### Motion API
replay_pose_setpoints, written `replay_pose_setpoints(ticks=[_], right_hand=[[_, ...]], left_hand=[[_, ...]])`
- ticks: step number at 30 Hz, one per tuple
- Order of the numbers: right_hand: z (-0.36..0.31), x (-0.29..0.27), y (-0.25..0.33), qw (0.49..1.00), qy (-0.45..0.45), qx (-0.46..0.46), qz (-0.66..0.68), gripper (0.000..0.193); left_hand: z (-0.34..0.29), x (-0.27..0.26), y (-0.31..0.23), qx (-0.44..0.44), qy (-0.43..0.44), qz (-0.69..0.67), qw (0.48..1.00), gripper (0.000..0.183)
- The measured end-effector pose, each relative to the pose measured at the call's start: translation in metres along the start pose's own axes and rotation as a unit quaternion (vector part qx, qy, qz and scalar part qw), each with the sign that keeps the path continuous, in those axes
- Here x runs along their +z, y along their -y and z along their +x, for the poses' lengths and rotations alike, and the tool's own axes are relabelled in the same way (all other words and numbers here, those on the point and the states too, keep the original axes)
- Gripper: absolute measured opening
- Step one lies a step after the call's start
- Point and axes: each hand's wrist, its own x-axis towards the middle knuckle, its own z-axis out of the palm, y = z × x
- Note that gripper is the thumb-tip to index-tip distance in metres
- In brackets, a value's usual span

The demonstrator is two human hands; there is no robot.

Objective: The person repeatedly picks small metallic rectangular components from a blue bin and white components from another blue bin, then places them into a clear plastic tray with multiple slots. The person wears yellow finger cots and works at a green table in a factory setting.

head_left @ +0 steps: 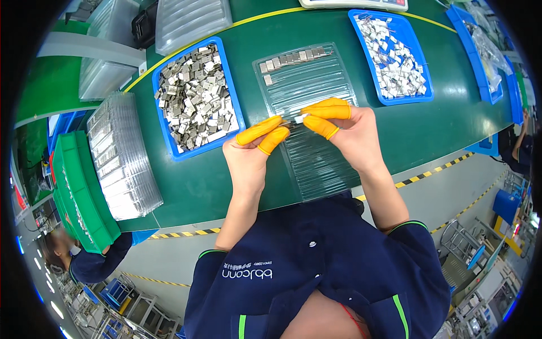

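Both hands pinch one small silver metal part point(297, 119) between orange-capped fingertips, left hand point(248, 155) at 9 o'clock, right hand point(347, 133) at 3, above clear ribbed plastic tray point(316, 164).

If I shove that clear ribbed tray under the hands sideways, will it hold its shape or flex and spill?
The clear ribbed tray looks like thin formed plastic, so it would probably flex and slide easily on the smooth green table. Only one row of small metal parts sits at its far end, so it is likely light, and a quick shove might jostle them out of their grooves.
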Motion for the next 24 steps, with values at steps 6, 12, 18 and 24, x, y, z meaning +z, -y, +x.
replay_pose_setpoints(ticks=[6,12,18,24], right_hand=[[-0.007,0.002,0.003,0.999,0.002,0.036,0.028,0.016],[-0.012,-0.002,0.01,0.993,0.039,-0.015,-0.108,0.015],[-0.013,-0.01,0.01,0.992,0.117,0.043,0.007,0.017],[-0.011,-0.009,0.011,0.972,0.153,0.14,0.11,0.019]], left_hand=[[-0.003,0.003,0.001,-0.004,0.016,-0.006,1.0,0.025],[-0.007,-0.002,-0.007,-0.021,0.037,0.026,0.999,0.023],[-0.014,0.0,-0.021,-0.01,0.071,0.039,0.997,0.022],[-0.016,-0.005,-0.022,-0.058,0.134,-0.014,0.989,0.022]])
